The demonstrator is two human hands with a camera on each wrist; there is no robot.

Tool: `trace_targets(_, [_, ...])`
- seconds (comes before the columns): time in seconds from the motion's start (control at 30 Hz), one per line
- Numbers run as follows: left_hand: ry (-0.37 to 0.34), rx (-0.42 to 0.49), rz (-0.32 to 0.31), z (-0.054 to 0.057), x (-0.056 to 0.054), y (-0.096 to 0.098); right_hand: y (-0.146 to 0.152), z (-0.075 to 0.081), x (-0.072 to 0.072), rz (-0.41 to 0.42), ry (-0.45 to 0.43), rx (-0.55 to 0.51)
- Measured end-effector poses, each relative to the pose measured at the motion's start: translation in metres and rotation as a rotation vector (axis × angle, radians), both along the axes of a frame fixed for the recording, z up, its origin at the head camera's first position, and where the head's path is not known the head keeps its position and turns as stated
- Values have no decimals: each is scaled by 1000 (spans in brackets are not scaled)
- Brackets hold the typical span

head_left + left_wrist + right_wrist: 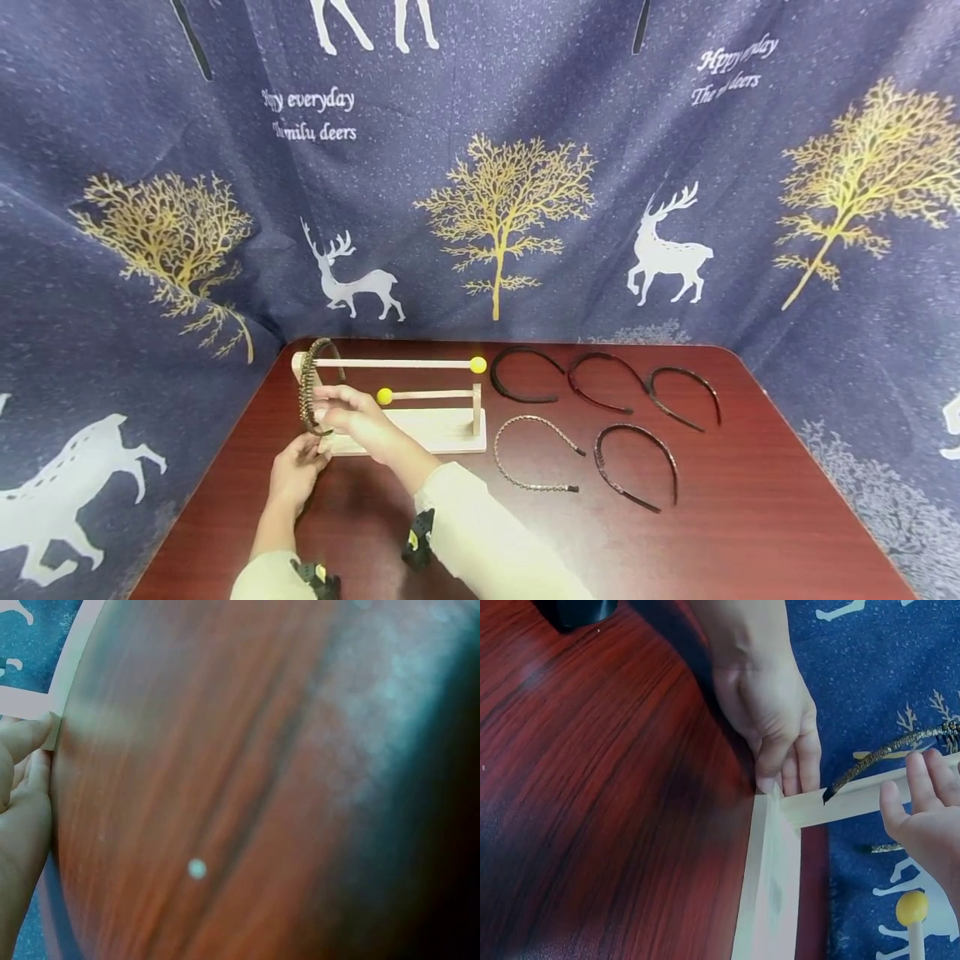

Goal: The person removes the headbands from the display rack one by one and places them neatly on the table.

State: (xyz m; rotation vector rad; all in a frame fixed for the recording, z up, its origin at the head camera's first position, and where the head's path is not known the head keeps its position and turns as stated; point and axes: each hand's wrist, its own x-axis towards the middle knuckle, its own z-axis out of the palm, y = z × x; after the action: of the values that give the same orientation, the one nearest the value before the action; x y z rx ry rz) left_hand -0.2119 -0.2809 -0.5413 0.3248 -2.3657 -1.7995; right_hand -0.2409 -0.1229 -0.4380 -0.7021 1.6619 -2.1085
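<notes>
A pale wooden rack [420,429] with two rods and yellow ball ends stands at the table's far left. My left hand [294,477] pinches the left end of its base between thumb and fingers, as the right wrist view also shows. Over the upper rod [405,363], close to the left post, hangs a bronze-coloured beaded headband [306,387]. My right hand [356,417] is beside that headband and the post, its fingers [922,780] fairly straight and apart. In the right wrist view a dark tip of the headband shows against the post [855,802].
Right of the rack lie several headbands: a black one [504,388], a dark red one [573,379], a dark one [678,417], a braided light one [501,462] and a patterned one [611,483]. A deer-print cloth [450,250] hangs behind the red-brown table [757,517].
</notes>
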Motion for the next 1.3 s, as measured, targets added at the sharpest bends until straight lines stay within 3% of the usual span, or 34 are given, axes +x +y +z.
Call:
trace_targets(0.2, [-36, 17, -19, -1, 1, 1, 2, 3, 6, 0, -17, 8])
trace_targets(0.43, [-17, 16, -34, 2, 0, 0, 17, 23, 20, -27, 167, -4])
trace_targets(0.63, [-14, 37, -28, -1, 0, -2, 20, 18, 20, -44, 204, 14])
trace_targets(0.8, [0, 34, -19, -4, -1, -1, 21, 11, 18, -77, 181, 22])
trace_targets(1.03, [35, 32, -13, -4, -3, -1, 20, -7, 4, -80, 140, -3])
trace_targets(1.3, [37, 44, -11, -1, -3, 0, 23, -12, 1, -82, 125, -43])
